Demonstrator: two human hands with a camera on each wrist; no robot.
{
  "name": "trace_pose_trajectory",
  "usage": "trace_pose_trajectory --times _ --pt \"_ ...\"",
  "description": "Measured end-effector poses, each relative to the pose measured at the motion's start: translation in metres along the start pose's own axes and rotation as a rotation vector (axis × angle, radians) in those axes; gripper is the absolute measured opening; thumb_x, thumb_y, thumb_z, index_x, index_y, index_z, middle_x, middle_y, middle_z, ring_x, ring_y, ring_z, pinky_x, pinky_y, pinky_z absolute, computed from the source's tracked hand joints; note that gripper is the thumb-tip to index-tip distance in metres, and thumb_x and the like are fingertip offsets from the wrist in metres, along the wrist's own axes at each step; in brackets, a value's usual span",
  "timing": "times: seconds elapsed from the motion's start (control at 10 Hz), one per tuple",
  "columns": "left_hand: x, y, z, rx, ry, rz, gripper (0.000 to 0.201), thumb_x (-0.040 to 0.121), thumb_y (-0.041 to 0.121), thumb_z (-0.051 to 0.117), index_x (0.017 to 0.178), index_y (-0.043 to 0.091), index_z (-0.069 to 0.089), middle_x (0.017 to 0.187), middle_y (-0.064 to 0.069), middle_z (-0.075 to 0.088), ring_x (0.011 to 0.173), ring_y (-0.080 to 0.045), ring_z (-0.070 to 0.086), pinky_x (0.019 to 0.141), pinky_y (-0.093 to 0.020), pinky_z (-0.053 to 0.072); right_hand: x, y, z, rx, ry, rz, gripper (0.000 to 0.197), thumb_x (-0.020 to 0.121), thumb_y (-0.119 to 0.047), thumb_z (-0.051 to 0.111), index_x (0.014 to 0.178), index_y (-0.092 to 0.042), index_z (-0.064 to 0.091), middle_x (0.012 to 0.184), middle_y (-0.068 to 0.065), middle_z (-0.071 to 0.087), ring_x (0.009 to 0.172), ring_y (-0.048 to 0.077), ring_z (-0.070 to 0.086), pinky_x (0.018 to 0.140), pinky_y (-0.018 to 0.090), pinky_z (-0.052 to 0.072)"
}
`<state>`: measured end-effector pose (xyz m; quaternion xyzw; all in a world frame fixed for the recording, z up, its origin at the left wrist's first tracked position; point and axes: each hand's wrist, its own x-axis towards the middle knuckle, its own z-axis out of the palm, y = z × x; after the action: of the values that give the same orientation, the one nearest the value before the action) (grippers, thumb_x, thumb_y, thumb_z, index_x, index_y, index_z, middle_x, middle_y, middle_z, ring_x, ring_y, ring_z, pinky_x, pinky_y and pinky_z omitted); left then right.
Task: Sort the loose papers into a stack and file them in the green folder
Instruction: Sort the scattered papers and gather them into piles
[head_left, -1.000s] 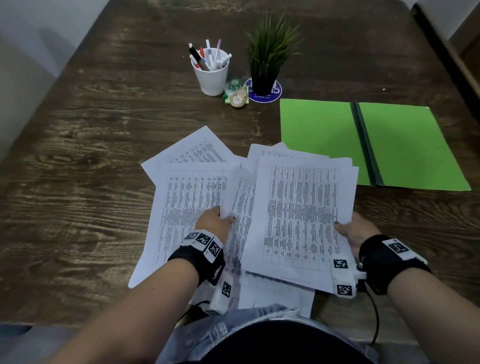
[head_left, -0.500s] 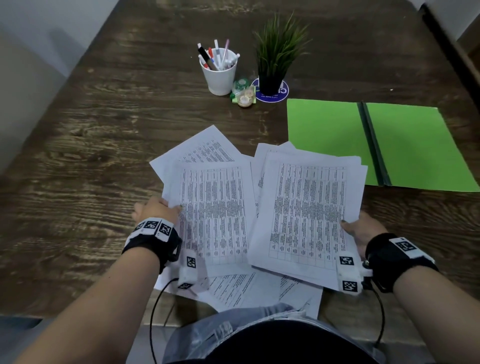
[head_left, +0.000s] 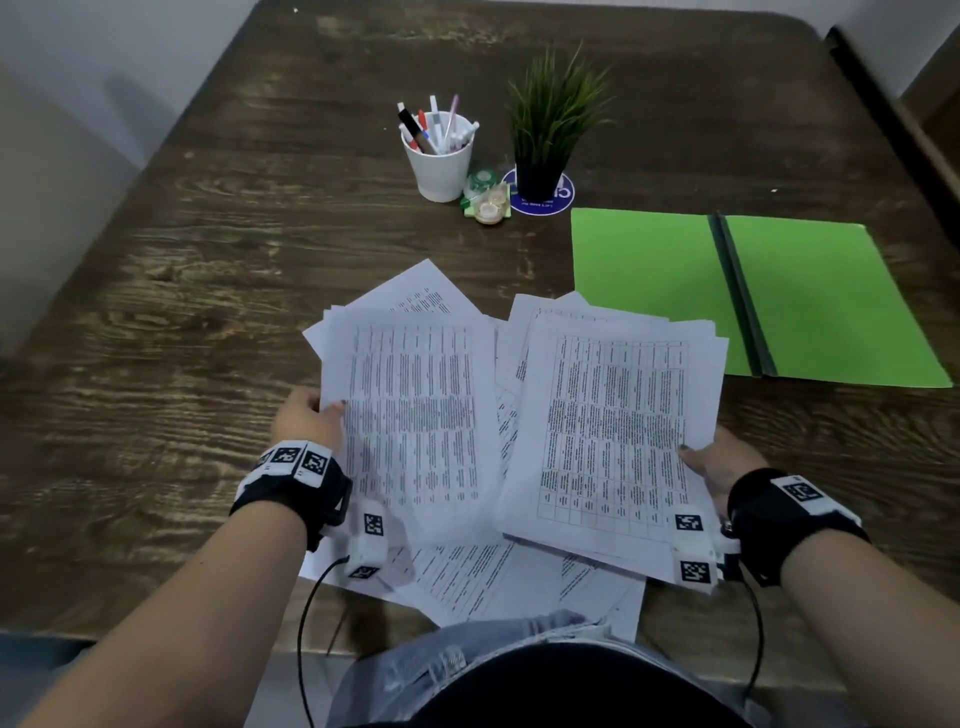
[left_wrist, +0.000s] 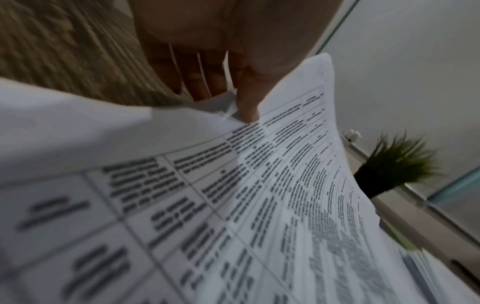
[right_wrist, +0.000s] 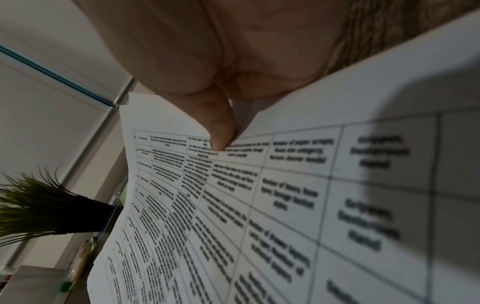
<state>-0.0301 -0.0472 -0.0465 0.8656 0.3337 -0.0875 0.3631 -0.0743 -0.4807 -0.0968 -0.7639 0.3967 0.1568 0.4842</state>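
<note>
Loose white printed papers lie spread on the dark wooden table (head_left: 156, 312) before me. My left hand (head_left: 306, 421) pinches the left edge of one sheet (head_left: 415, 415), thumb on top, lifting it; the left wrist view shows that thumb (left_wrist: 249, 102) on the sheet (left_wrist: 259, 195). My right hand (head_left: 722, 462) grips the right edge of a small stack of sheets (head_left: 613, 431), thumb (right_wrist: 221, 127) pressed on the top page (right_wrist: 285, 205). More sheets (head_left: 483, 582) lie underneath near the table's front edge. The green folder (head_left: 649, 280) lies open flat at the right, beyond the stack.
A white cup of pens (head_left: 439, 156) stands at the back centre. Beside it are a small green tape dispenser (head_left: 485, 197) and a potted plant (head_left: 550, 130) on a blue coaster. The table's left half shows bare wood.
My left hand left the middle of the papers, moved to the left edge and took hold of a sheet, lifting it. The right hand kept its stack.
</note>
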Motion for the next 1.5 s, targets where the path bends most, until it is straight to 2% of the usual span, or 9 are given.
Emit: trace_pose_trajectory --times 0.4,0.5,0.6,0.8,0.9,1.2,1.3,1.4,1.5 --pt "-0.008 0.018 -0.036 -0.294 0.029 0.011 0.029 0.096 0.022 0.047 0.122 0.013 0.057 0.117 -0.011 0.062 0.099 -0.030 0.058 0.076 -0.032 0.040 0.003 0.001 -0.001 -0.021 -0.030 -0.003 0.047 0.086 0.000 0.060 0.131 -0.001 0.047 0.130 0.025 0.054 0.119 0.041 0.053 0.100 0.049 0.045" --pt "-0.013 0.033 -0.041 -0.422 -0.003 0.079 0.028 0.094 0.020 0.050 0.119 0.016 0.060 0.106 0.001 0.061 0.094 -0.020 0.057 0.080 -0.029 0.042 -0.018 -0.014 -0.001 -0.005 -0.023 -0.010 0.047 0.086 0.002 0.059 0.131 -0.001 0.048 0.130 0.024 0.055 0.119 0.040 0.054 0.100 0.048 0.045" --pt "-0.018 0.048 -0.041 -0.609 -0.066 0.090 0.017 0.086 0.019 0.059 0.098 0.024 0.070 0.108 0.002 0.070 0.102 -0.022 0.065 0.095 -0.043 0.049 -0.028 -0.025 0.000 -0.003 -0.041 -0.029 0.044 0.086 0.003 0.058 0.129 -0.004 0.050 0.125 0.020 0.058 0.116 0.039 0.055 0.096 0.040 0.046" --pt "-0.037 0.065 -0.013 -0.465 -0.221 0.160 0.027 0.072 0.035 0.062 0.093 0.020 0.069 0.105 -0.005 0.071 0.102 -0.029 0.065 0.094 -0.049 0.049 -0.033 -0.044 0.011 0.061 -0.110 -0.145 0.039 0.088 0.001 0.055 0.124 -0.013 0.056 0.121 0.011 0.064 0.109 0.032 0.060 0.100 0.053 0.044" --pt "-0.052 0.068 0.004 -0.368 -0.258 0.146 0.018 0.078 0.031 0.066 0.084 0.014 0.063 0.106 -0.016 0.068 0.097 -0.032 0.063 0.079 -0.039 0.046 -0.050 -0.055 0.020 0.061 -0.170 -0.211 0.035 0.087 -0.004 0.057 0.121 -0.015 0.058 0.119 0.010 0.065 0.108 0.031 0.061 0.099 0.051 0.046" --pt "-0.077 0.078 0.023 -0.312 -0.277 0.166 0.050 0.093 0.016 0.054 0.137 0.015 0.031 0.118 -0.011 0.059 0.089 -0.021 0.053 0.075 -0.027 0.037 -0.075 -0.065 0.036 0.212 -0.301 -0.193 0.049 0.084 0.014 0.043 0.124 -0.011 0.055 0.117 0.015 0.066 0.105 0.032 0.064 0.095 0.047 0.050" --pt "-0.081 0.079 0.024 -0.185 -0.328 0.201 0.054 0.093 0.015 0.053 0.141 0.012 0.028 0.123 -0.010 0.057 0.090 -0.020 0.050 0.074 -0.027 0.036 -0.078 -0.065 0.035 0.277 -0.266 -0.176 0.043 0.088 0.005 0.041 0.123 -0.016 0.057 0.117 0.012 0.067 0.103 0.029 0.064 0.096 0.048 0.050" --pt "-0.083 0.079 0.027 -0.159 -0.334 0.222 0.051 0.092 0.011 0.052 0.139 0.011 0.030 0.124 -0.012 0.057 0.091 -0.021 0.049 0.076 -0.028 0.037 -0.079 -0.065 0.034 0.430 -0.239 -0.130 0.036 0.092 -0.037 0.053 0.116 -0.012 0.062 0.116 0.008 0.068 0.102 0.022 0.065 0.098 0.043 0.048" --pt "-0.090 0.079 0.032 -0.133 -0.331 0.269 0.048 0.093 0.007 0.050 0.136 0.013 0.030 0.121 -0.011 0.058 0.089 -0.019 0.049 0.075 -0.027 0.036 -0.077 -0.060 0.033 0.203 -0.280 -0.130 0.073 0.072 -0.070 0.059 0.126 -0.020 0.057 0.128 -0.001 0.062 0.115 0.019 0.059 0.101 0.034 0.043"
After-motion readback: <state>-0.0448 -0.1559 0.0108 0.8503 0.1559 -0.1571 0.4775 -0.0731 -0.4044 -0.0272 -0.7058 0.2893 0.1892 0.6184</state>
